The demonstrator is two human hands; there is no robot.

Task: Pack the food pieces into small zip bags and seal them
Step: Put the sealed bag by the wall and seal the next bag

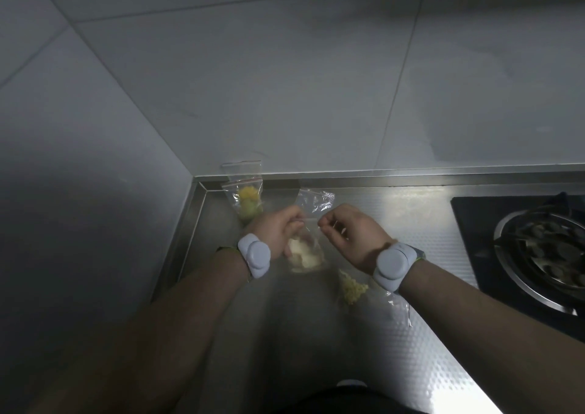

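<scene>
Where the head view centres on the steel counter (285,334), both hands pinch one zip bag (305,249) at its mouth. Left hand (278,230) pinches the left end, right hand (351,236) the right end; the zip line runs between them, equally near both. Contents: pale food pieces, hanging below the grips. Behind the held bag, a filled bag (247,196) of yellow-green pieces. Right of it, loose pieces (353,287) on plastic. Farther right, a gas burner (544,249).

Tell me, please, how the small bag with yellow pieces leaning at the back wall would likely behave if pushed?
The yellow-filled bag looks like thin clear film, so it would probably crumple rather than slide. It leans against the wall, so a nudge may topple it. Its contents sit low, likely keeping it light.
</scene>
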